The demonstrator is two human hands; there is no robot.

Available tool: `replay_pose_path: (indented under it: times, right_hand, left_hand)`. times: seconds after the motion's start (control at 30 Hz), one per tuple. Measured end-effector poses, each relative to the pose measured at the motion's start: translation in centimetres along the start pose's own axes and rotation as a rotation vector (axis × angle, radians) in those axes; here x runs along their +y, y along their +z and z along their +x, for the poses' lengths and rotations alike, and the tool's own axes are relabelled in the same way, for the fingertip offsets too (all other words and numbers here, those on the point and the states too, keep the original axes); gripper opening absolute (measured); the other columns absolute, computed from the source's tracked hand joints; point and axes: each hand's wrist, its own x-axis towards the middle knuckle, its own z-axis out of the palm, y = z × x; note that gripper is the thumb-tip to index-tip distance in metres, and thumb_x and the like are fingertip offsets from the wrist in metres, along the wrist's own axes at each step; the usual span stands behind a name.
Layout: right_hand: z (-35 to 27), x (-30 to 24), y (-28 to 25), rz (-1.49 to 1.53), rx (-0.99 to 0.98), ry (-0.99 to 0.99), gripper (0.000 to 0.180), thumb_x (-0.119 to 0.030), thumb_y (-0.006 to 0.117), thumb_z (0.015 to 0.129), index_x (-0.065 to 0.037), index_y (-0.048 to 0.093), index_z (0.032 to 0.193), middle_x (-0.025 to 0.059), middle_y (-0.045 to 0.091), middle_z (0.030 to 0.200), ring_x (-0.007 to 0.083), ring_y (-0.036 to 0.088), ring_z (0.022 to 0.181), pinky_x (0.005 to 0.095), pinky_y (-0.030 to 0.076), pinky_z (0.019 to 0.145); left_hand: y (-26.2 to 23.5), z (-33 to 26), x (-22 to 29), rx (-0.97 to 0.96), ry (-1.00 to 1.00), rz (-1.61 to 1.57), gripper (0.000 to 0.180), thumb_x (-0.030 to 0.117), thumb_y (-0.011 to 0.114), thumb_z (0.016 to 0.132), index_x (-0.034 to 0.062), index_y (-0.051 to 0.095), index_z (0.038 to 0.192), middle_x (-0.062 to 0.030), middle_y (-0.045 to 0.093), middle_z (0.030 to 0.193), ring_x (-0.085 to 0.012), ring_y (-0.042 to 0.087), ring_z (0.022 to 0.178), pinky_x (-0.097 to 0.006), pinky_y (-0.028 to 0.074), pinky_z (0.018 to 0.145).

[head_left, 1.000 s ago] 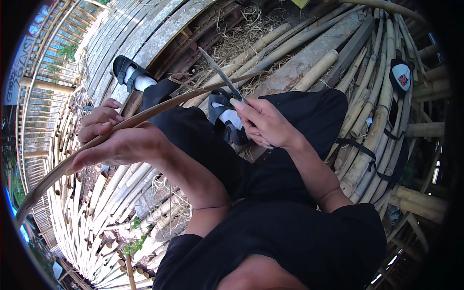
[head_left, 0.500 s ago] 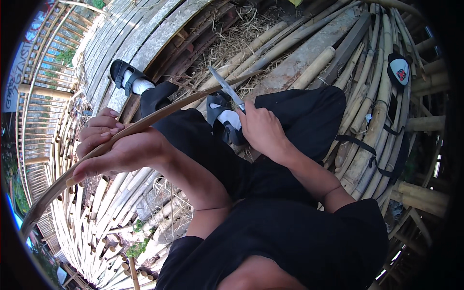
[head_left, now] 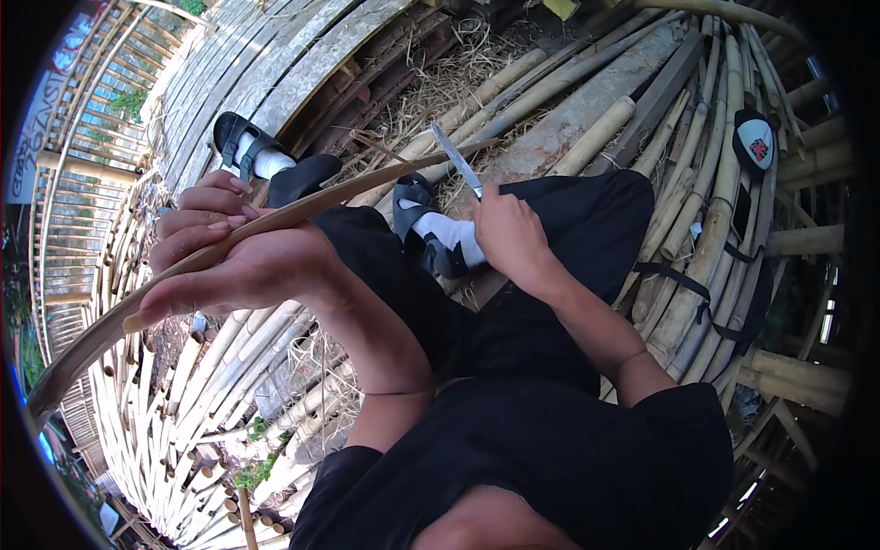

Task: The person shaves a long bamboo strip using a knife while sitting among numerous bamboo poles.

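My left hand [head_left: 234, 252] grips a long curved bamboo strip [head_left: 367, 179] that runs from the lower left edge up to the middle of the picture. My right hand [head_left: 509, 234] holds a knife [head_left: 456, 159] by its handle, blade pointing up and crossing the strip near its far end. Both hands are raised above my lap, over black trousers [head_left: 568, 302]. My feet in white socks and black sandals [head_left: 431, 234] rest on the bamboo below.
I sit on a platform of round bamboo poles [head_left: 697, 238]. Dry shavings and straw [head_left: 449, 73] lie beyond my feet. A black cap [head_left: 753, 142] and a black strap bag [head_left: 733, 302] lie on the poles at right. More cut bamboo is stacked at lower left.
The knife has slid up along the strip, away from my body, and my right hand has followed it. My left hand has kept its grip, shifting slightly lower.
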Motion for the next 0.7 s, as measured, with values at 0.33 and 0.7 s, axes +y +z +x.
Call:
replay_pose_path:
  times: [0.33, 0.7]
  right_hand:
    - [1.0, 2.8, 2.1, -0.049, 0.032, -0.018, 0.019, -0.015, 0.047, 0.090, 0.004, 0.049, 0.087, 0.0214, 0.063, 0.071, 0.0388, 0.064, 0.071, 0.0440, 0.053, 0.061]
    - [-1.5, -2.9, -2.2, 0.181, 0.021, -0.154, 0.025, -0.020, 0.047, 0.093, 0.003, 0.048, 0.083, 0.0245, 0.058, 0.064, 0.0412, 0.061, 0.065, 0.0473, 0.050, 0.057]
  left_hand:
    - [0.4, 0.1, -0.2, 0.030, 0.014, -0.028, 0.060, 0.062, 0.012, 0.092, 0.0136, 0.026, 0.059, 0.0003, 0.025, 0.053, -0.0124, 0.029, 0.045, -0.027, 0.037, 0.049]
    - [0.4, 0.6, -0.7, -0.001, 0.052, 0.004, 0.061, 0.061, 0.009, 0.092, 0.0141, 0.030, 0.058, 0.0010, 0.028, 0.052, -0.0118, 0.034, 0.043, -0.025, 0.038, 0.046]
